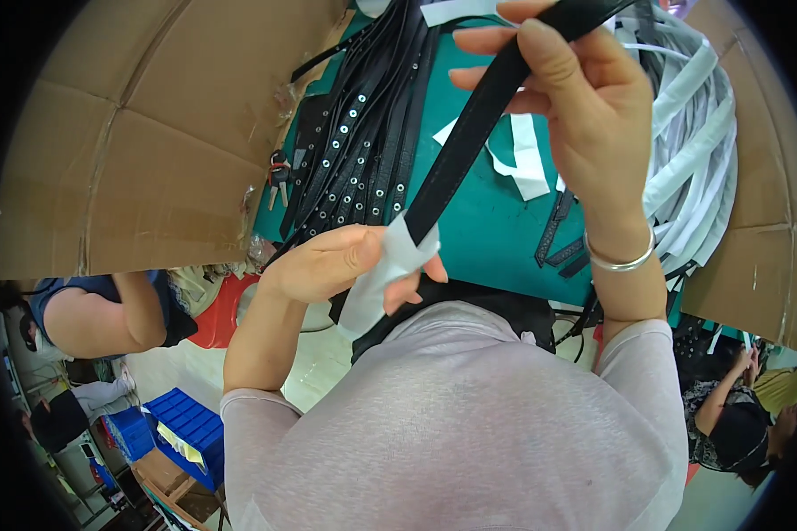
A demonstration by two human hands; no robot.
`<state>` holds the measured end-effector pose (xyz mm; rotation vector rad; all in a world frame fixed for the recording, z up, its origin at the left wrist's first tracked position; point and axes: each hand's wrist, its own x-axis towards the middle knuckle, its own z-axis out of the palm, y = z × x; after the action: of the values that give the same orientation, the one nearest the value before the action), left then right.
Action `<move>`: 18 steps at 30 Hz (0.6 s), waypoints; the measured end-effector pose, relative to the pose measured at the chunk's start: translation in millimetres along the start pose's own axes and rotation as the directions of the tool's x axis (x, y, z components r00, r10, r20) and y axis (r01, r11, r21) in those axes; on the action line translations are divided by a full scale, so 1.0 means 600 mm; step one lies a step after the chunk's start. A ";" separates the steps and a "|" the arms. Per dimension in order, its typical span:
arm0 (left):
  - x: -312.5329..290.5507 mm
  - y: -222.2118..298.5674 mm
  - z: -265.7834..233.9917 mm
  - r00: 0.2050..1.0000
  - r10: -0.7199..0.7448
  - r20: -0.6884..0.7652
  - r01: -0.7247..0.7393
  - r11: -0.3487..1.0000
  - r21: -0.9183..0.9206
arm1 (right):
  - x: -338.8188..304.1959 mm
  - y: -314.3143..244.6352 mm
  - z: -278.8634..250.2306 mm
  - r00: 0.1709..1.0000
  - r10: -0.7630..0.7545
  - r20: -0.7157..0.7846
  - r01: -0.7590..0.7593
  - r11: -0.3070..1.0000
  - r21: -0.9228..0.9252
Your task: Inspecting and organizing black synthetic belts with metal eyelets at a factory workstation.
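Between right hand [593, 111] and left hand [328, 263]: black strap [463, 142], lower part entering white wrap [383, 276]. Right thumb and fingers pinch strap's upper part; left ones pinch wrap. Strap probably light, bendable; wrap thin, easily creased; best held across flat faces.

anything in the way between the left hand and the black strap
Yes: a white strip is folded around the lower end of the black strap, between it and the left hand. Nothing visible separates the right hand from the strap.
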<state>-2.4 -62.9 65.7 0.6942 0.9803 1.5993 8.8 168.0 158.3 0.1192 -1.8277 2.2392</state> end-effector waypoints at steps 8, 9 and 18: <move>0.074 0.047 0.009 0.961 0.135 0.240 -0.118 0.989 -0.085 | 0.033 -0.094 0.001 0.991 -0.120 0.058 0.123 0.991 -0.047; 0.077 0.050 0.009 0.955 0.163 0.246 -0.129 0.980 -0.148 | 0.032 -0.091 -0.003 0.992 -0.076 0.105 0.075 0.997 0.014; 0.084 0.085 0.052 0.973 0.231 0.013 -0.232 0.972 0.035 | 0.049 -0.121 -0.019 0.959 -0.279 0.039 0.281 0.958 -0.052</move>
<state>-13.2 -10.4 122.6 0.8656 0.9503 1.7824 -0.8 196.4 231.8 0.3807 -1.7633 1.9986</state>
